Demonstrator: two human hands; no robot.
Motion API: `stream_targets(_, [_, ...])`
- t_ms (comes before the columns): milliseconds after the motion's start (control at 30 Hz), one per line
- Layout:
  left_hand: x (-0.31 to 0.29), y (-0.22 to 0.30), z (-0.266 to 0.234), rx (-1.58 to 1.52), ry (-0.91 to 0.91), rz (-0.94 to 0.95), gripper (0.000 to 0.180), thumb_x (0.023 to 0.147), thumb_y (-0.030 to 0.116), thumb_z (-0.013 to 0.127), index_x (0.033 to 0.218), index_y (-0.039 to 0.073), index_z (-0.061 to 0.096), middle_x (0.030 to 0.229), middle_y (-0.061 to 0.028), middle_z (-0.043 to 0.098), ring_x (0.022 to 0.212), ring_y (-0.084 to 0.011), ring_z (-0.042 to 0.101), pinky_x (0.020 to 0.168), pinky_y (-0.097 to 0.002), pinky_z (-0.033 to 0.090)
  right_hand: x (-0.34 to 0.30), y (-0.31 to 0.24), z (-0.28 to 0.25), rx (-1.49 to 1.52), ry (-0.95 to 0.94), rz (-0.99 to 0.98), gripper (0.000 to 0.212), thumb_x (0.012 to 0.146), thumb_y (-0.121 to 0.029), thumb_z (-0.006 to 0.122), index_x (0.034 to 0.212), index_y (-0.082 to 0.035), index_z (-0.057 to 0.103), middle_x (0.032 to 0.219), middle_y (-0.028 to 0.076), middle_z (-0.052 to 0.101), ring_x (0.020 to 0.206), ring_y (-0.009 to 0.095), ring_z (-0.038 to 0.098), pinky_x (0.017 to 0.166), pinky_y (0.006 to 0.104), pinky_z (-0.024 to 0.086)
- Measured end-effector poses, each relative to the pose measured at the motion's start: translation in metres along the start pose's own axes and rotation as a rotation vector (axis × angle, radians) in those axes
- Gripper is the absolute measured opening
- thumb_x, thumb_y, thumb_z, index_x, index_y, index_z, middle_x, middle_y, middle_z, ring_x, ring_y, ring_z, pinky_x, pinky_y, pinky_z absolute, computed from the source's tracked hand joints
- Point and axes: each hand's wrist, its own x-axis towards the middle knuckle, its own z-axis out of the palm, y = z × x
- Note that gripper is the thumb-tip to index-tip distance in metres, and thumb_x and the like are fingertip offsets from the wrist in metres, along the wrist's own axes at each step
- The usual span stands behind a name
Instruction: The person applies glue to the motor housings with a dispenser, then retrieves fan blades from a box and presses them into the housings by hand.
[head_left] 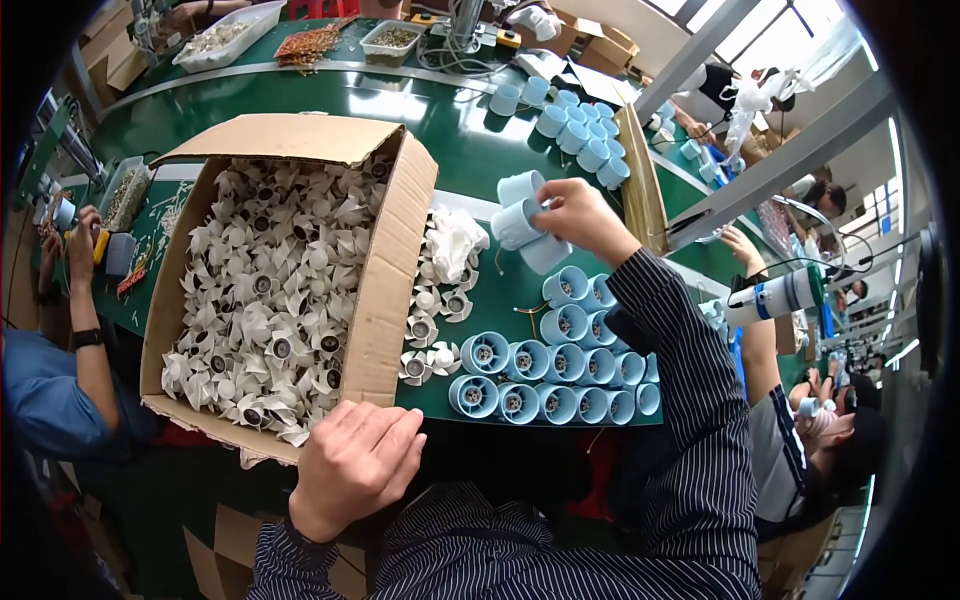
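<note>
My right hand (pixel 585 218) is closed at the rim of a light blue cylindrical housing (pixel 514 225) over the green table. Two similar housings, an upper one (pixel 519 187) and a lower one (pixel 545 254), sit right against it; whether the fingers hold these too I cannot tell. My left hand (pixel 358 463) rests at the near right corner of an open cardboard box (pixel 392 290), its fingers curled together; anything inside them is hidden. White fan impellers (pixel 262 285) with dark hubs fill the box. Rows of blue housings (pixel 565 362) stand below my right hand, with metal parts visible inside.
Loose impellers and a crumpled white bag (pixel 455 245) lie right of the box. Farther back stand more blue housings (pixel 580 130) beside a yellowish divider (pixel 640 180). A white tray (pixel 232 38) of small parts is at the far left. Co-workers sit on both sides.
</note>
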Motion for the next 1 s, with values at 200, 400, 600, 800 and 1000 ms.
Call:
stream_targets(200, [-0.001,0.0,0.0,-0.001,0.009,0.028,0.024,0.089,0.007,0.081,0.111,-0.001,0.075,0.096,-0.0111,0.076,0.08,-0.0281,0.072,0.074,-0.0404,0.056,-0.046,-0.017,0.028,-0.047,-0.145,0.017,0.029,0.085,-0.016,0.079,0.108,0.002,0.079,0.087,0.015,0.076,0.072,0.021,0.075,0.068,0.0362,0.061])
stream_targets(400, [-0.001,0.0,0.0,0.006,0.006,0.047,0.023,0.09,0.007,0.081,0.111,-0.002,0.074,0.096,-0.0112,0.076,0.081,-0.028,0.072,0.075,-0.0405,0.055,-0.06,-0.003,0.035,-0.388,-0.064,-0.285,0.029,0.086,-0.019,0.078,0.107,0.001,0.081,0.096,0.024,0.079,0.088,0.037,0.078,0.085,0.0425,0.063])
stream_targets(600, [-0.003,0.002,0.0,0.018,0.009,0.039,0.023,0.09,0.007,0.081,0.11,-0.002,0.074,0.096,-0.0113,0.076,0.082,-0.0285,0.072,0.076,-0.0407,0.056,-0.068,-0.015,0.05,-0.472,-0.182,-0.183,0.033,0.089,-0.024,0.077,0.111,0.001,0.081,0.099,0.025,0.079,0.101,0.042,0.076,0.097,0.0473,0.06])
stream_targets(800, [-0.002,0.0,0.002,0.013,0.012,0.041,0.023,0.089,0.006,0.081,0.11,-0.002,0.075,0.097,-0.0117,0.077,0.083,-0.0295,0.073,0.077,-0.0415,0.057,-0.076,-0.042,0.022,-0.464,-0.179,-0.146,0.045,0.092,-0.032,0.079,0.122,0.001,0.077,0.113,0.027,0.078,0.115,0.041,0.072,0.103,0.0464,0.058])
stream_targets(1000, [0.001,0.002,0.0,0.041,0.008,0.041,0.022,0.089,0.006,0.081,0.109,-0.002,0.075,0.097,-0.0121,0.077,0.083,-0.0298,0.074,0.078,-0.042,0.057,-0.076,-0.026,0.046,-0.532,-0.058,-0.428,0.068,0.095,-0.046,0.078,0.145,-0.002,0.065,0.14,0.026,0.069,0.132,0.042,0.064,0.115,0.0539,0.049])
